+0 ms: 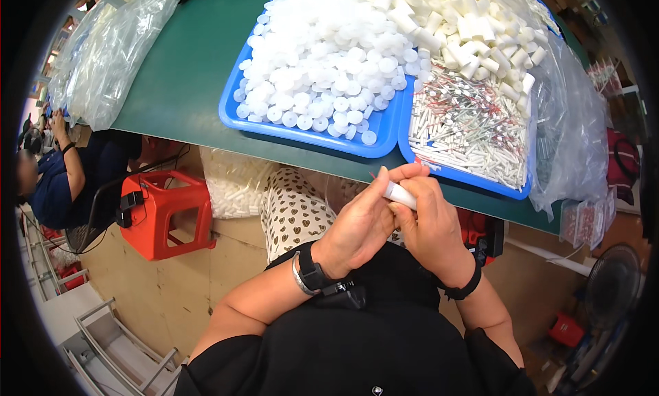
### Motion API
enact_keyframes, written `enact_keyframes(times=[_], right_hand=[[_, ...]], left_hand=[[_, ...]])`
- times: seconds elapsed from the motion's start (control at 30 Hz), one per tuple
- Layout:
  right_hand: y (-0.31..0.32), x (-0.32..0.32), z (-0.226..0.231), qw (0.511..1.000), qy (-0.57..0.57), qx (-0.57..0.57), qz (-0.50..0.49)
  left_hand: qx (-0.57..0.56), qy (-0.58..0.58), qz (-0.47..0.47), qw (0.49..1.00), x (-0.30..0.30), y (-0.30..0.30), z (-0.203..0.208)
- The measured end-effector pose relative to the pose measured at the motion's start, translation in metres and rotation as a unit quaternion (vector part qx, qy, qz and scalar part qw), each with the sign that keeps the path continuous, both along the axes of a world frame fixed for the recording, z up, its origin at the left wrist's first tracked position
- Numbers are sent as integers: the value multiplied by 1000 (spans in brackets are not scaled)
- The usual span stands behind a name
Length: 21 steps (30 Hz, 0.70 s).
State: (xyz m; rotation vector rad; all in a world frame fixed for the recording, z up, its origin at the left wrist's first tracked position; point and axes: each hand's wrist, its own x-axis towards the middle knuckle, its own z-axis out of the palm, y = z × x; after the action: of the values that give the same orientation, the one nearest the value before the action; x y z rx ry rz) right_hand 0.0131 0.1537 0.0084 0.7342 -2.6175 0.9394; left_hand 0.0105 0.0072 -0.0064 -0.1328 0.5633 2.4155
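Note:
A short white plastic cylinder [400, 195] is held between my two hands, just in front of the table edge. My left hand [353, 235] is palm up, its thumb and fingers closed about the cylinder's upper end. My right hand [434, 224] wraps its fingers round the lower end. A thin red wire end [373, 174] shows by the left thumb. Close to the fingertips lies a small red and white piece [421, 164]; whether it is held I cannot tell. Beyond my hands, a blue tray [371, 151] carries heaped translucent white discs.
Another blue tray [473, 180] holds slim white parts with red and dark wires, below piled cream cylinders [473, 32]. Clear plastic bags [570, 121] lie right on the green table [178, 73]. A red stool [168, 217] and a co-worker [65, 169] are at left, a fan [613, 283] at right.

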Motion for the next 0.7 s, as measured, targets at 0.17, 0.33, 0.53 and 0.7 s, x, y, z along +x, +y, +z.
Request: enact_keyframes(times=[0.17, 0.33, 0.53, 0.7], right_hand=[[-5, 4, 5, 998, 12, 52, 18], [-15, 9, -10, 998, -37, -36, -24], [-16, 14, -2, 979, -166, -113, -24], [-11, 14, -15, 942, -282, -182, -7]], left_hand=[[83, -17, 33, 996, 11, 10, -6], [50, -11, 44, 998, 11, 12, -5], [-84, 81, 39, 992, 11, 6, -18], [-168, 83, 26, 982, 17, 4, -14]])
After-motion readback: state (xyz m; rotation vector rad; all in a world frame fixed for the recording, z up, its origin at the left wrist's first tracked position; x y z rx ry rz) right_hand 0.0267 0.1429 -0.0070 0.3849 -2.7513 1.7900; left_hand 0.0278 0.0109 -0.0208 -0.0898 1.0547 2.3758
